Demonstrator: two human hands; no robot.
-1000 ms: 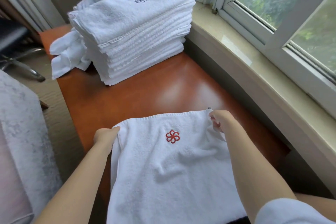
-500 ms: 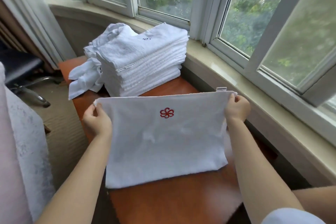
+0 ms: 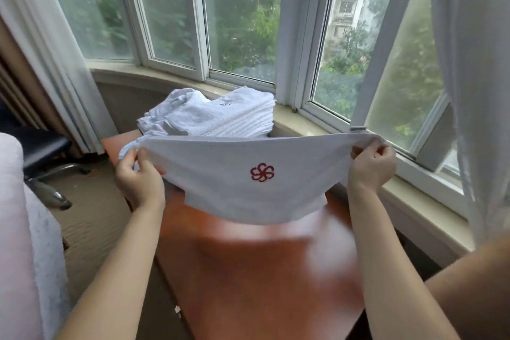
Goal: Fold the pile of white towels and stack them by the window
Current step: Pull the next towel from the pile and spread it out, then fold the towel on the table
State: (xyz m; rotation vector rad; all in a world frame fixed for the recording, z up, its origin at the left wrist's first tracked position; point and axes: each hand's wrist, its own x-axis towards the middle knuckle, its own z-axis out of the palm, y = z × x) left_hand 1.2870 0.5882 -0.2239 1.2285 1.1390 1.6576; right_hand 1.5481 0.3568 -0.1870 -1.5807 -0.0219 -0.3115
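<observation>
Fingers (image 3: 367, 149) of our right hand (image 3: 371, 165) pinch one top corner of the white terry towel with a red pinwheel emblem (image 3: 240, 188), and our left hand (image 3: 138, 174) pinches the other. We hold it stretched in the air above the glossy orange-brown wooden table (image 3: 262, 270), its lower edge blurred. Behind it we see the stack of folded white towels (image 3: 220, 119) on the table, just beside the beige window sill (image 3: 284, 114).

The held towel (image 3: 234, 188) is plain white with a dark red pinwheel flower emblem (image 3: 262, 172) — the stacked towels (image 3: 220, 119) are white too; the bench (image 3: 262, 270) is glossy orange-brown, the curtains (image 3: 474, 63) sheer white.
</observation>
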